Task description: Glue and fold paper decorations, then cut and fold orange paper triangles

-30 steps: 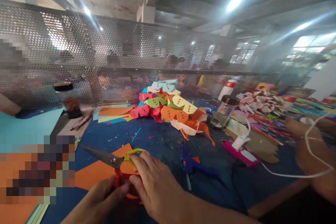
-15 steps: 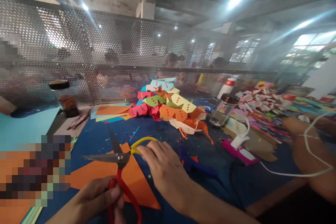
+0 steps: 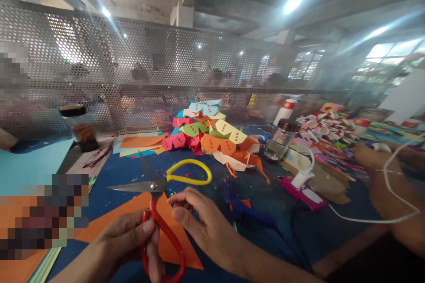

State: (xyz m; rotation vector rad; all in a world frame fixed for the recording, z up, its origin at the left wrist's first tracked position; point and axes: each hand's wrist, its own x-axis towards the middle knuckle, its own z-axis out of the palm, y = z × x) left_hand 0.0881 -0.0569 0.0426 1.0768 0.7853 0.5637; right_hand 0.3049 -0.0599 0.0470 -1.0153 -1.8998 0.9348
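Opened scissors [image 3: 153, 186] with one red and one yellow handle are held above the blue table. My left hand [image 3: 131, 234] grips the red handle loop, its fingers wrapped around it. The yellow loop points right, and nothing holds it. Just below that loop, my right hand [image 3: 202, 225] has its fingers partly bent and apart, with nothing visible in them. Under the scissors and my hands lies a sheet of orange paper [image 3: 179, 234], partly covered by them.
A pile of folded coloured paper masks [image 3: 219, 143] stands ahead. Right of my hands lie a blue glue gun [image 3: 249, 212] and a magenta power strip [image 3: 303, 192] with a white cable. Lidded jars [image 3: 83, 130] stand left and right. A co-worker's arm [image 3: 385, 185] reaches in at right.
My right hand has let go of the yellow handle and moved down, away from it. The yellow loop now shows whole. My left hand still holds the red handle.
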